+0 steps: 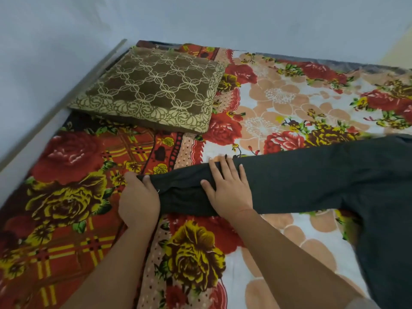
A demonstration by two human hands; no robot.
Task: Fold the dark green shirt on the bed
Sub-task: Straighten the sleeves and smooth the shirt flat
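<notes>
"Dark green shirt, where is it on my feed?"

"Right side of the bed. The body runs off the right edge of view. One sleeve is stretched leftward, lying flat on the floral bedsheet."

"Nearest first, quick. Hands?"

"Two bare forearms come in from the bottom. The left hand grips the cuff at the sleeve's end, thumb on top, fingers curled under. The right hand lies flat on the sleeve near the left one, fingers straight and spread, pressing the cloth down (thin red line at that wrist, I can't tell what)."

"Gap between them?"

"Small. There's a short stretch of slightly rumpled sleeve between thumb and thumb."

"Further back?"

"I see a brown pillow with a cream lattice pattern, flat on the sheet at the far left corner, well apart from the shirt. A pale rail runs along the bed's left side. Behind everything is a plain grey-blue wall."
</notes>
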